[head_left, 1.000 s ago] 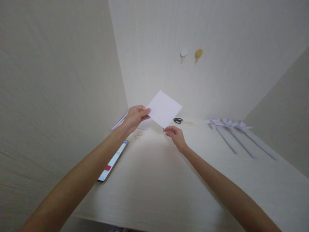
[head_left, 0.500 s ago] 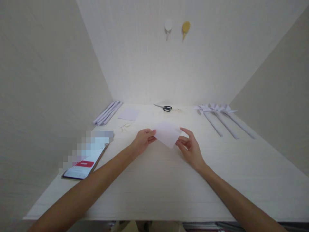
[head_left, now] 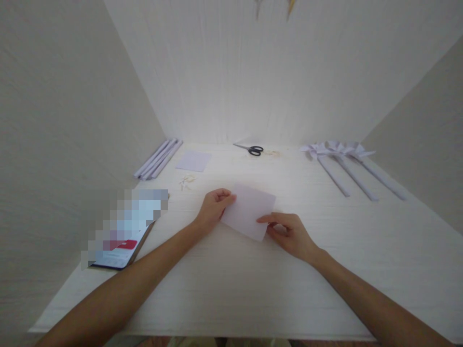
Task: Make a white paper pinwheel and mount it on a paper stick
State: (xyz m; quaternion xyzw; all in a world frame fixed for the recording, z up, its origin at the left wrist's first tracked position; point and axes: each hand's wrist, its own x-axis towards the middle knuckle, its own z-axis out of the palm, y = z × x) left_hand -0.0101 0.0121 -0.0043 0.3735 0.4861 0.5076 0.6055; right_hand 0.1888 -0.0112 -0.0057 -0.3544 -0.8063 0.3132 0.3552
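A square sheet of white paper [head_left: 248, 212] is held tilted above the table, in the middle of the head view. My left hand [head_left: 215, 207] pinches its left edge, thumb on top. At the right edge, my right hand [head_left: 289, 233] grips the sheet with the index finger laid over it and the thumb close to the border. Beyond my left hand lie a small heap of thin pale pieces [head_left: 187, 181] and another flat paper square [head_left: 194, 160].
Black-handled scissors [head_left: 255, 150] lie near the back wall beside more pale bits [head_left: 272, 153]. Several rolled paper sticks [head_left: 159, 159] are at back left, with a phone [head_left: 126, 236] nearer me. Three paper pinwheels on sticks [head_left: 338, 168] lie at back right.
The paper sheet has come closer and turned more face-up. My right hand's index finger has moved from beside the sheet onto its surface. The view has tipped downward.
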